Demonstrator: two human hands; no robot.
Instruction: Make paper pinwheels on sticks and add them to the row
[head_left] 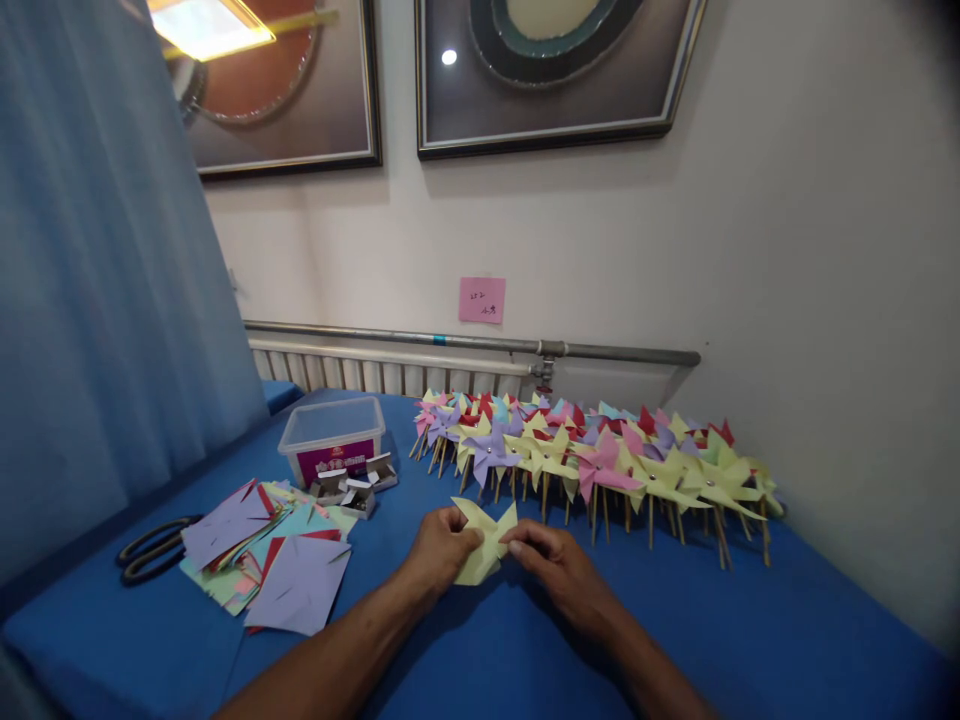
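Between my hands is a pale yellow paper pinwheel (484, 550), partly folded, with two points sticking up. My left hand (442, 545) is closed on its left side, the thumb lying over the paper near the middle. At the right edge, the fingers of my right hand (551, 560) pinch a corner of the same paper. Just beyond stand many finished pinwheels (600, 460) on thin sticks, in yellow, pink, purple, red and blue. Left of my left arm lies a loose pile of cut paper squares (300, 585), with purple ones on top.
Black-handled scissors (154, 550) lie at the far left, partly under the papers. A clear plastic box (330, 440) with a purple label stands behind several small open cartons (358, 498). The blue table (420, 660) meets a wall with a radiator (375, 372) and pipe. A blue curtain (112, 260) hangs left.
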